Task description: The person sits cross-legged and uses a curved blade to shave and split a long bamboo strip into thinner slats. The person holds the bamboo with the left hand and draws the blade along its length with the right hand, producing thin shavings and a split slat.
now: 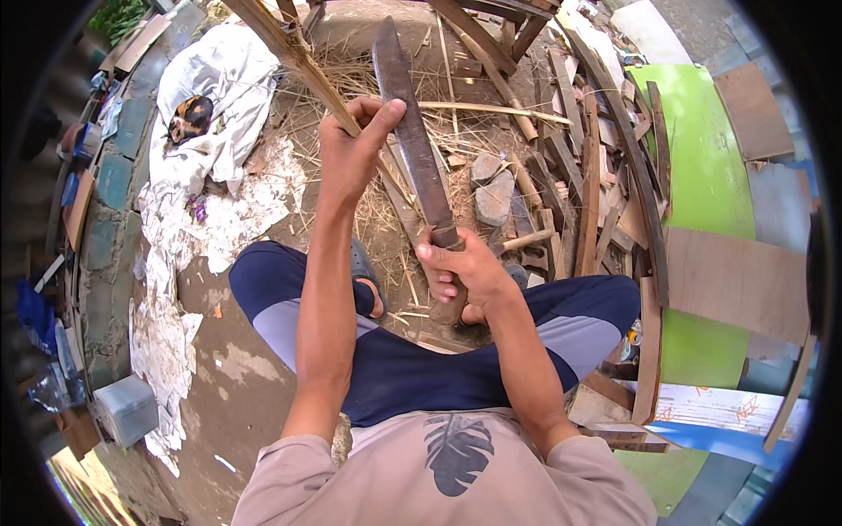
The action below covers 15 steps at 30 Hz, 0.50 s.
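My right hand (469, 267) is wrapped round the handle of a machete (415, 131), whose broad dark blade points up and away from me. In my left hand (351, 153) is a long split bamboo strip (294, 57), held between the fingers and palm. It slants from the upper left down past the hand toward the ground. My left thumb lies against or just over the left edge of the blade; I cannot tell whether it touches. The blade crosses to the right of the strip, over a ground littered with shavings (351, 83).
Two grey stones (495, 197) and a handsaw (533, 256) lie beyond my right hand. Scrap wood (588, 193) is piled to the right, beside a green board (702, 149). A curled-up calico cat (190, 118) rests on white cloth (224, 79). A wooden frame (491, 35) stands ahead.
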### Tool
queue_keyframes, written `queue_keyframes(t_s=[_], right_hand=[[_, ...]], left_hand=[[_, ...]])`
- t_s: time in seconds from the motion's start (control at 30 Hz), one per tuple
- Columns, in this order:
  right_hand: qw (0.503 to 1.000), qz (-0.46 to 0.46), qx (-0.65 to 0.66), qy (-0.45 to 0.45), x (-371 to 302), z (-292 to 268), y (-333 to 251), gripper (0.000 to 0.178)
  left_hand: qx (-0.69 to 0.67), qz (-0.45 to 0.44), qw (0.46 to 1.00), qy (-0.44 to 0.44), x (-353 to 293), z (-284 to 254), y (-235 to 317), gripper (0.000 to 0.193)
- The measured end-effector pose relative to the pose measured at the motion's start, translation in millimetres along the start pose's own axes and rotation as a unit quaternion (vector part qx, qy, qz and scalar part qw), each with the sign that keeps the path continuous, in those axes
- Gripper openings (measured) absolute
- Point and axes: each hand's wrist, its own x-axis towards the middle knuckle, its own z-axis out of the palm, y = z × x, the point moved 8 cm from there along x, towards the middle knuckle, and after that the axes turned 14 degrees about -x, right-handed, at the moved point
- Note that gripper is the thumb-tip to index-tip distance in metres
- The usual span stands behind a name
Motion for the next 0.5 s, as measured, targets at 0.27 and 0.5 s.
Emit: queue_keyframes(t_s=[0.27, 0.5], right_hand=[[0.984, -0.114, -0.122, 0.054, 22.6, -6.0, -5.9, 0.024], [0.910, -0.210, -0.312, 0.174, 16.7, -32.9, -71.6, 0.031]], left_hand=[[-0.021, 0.009, 1.000, 0.009, 9.3, -9.3, 5.3, 0.022], [-0.016, -0.003, 1.000, 0.019, 6.1, -18.2, 1.3, 0.022]])
